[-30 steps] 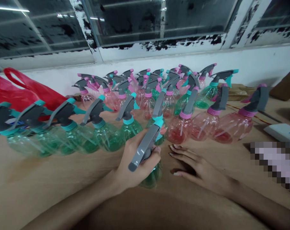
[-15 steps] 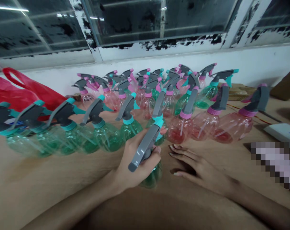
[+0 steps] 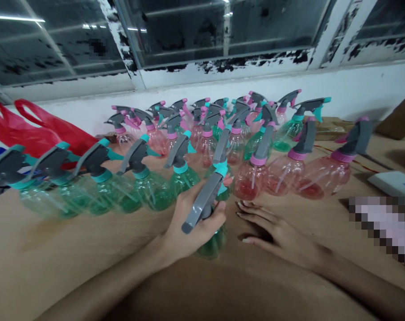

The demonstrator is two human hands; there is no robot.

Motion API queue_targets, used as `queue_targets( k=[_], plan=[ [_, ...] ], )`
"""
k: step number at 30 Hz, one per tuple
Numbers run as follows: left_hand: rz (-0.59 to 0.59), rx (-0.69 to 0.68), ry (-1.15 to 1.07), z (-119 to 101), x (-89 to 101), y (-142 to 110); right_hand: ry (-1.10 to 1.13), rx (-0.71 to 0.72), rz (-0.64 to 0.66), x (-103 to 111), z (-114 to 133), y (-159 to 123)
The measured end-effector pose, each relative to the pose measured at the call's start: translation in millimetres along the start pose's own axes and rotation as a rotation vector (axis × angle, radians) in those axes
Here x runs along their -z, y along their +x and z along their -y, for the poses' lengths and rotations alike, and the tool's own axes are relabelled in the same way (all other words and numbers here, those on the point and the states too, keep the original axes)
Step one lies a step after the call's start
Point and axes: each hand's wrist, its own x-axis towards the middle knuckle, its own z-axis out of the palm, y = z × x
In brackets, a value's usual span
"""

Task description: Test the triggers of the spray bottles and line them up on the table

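My left hand [image 3: 189,227] is wrapped round the neck of a green spray bottle [image 3: 212,245], which stands upright on the table before me. Its grey trigger head [image 3: 204,200] has a teal nozzle that points away from me, and the hand covers the collar. Flat on the tabletop to the right lies my right hand [image 3: 272,232], fingers spread and holding nothing. Just beyond the hands runs a front row: green spray bottles [image 3: 154,191] with teal collars on the left, pink spray bottles [image 3: 251,180] with pink collars on the right.
More pink and green spray bottles [image 3: 207,147] crowd behind the front row, near the white wall [image 3: 366,89]. A red plastic bag [image 3: 51,133] lies at the far left. Cardboard boxes [image 3: 398,118], a white box [image 3: 394,183] and a blurred-out item [image 3: 386,227] are on the right.
The view has shifted very slightly. Both hands keep their places, the left still round the green spray bottle and the right still flat on the table.
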Motion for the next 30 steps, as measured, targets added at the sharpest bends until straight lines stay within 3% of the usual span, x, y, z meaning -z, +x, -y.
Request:
queue_targets(
  k=[7, 19, 30],
  plan=[
    [0.072, 0.062, -0.023, -6.7, 3.8, 0.3, 0.041, 0.013, -0.032, -0.1, 0.9, 1.2],
    [0.05, 0.164, 0.047, -9.9, 6.7, -3.7, 0.038, 0.031, -0.013, 0.3, -1.6, 2.8],
    [-0.006, 0.095, 0.114, -5.8, 12.5, -8.7, 0.034, 0.059, -0.04, -2.1, -3.8, 3.2]
  ],
)
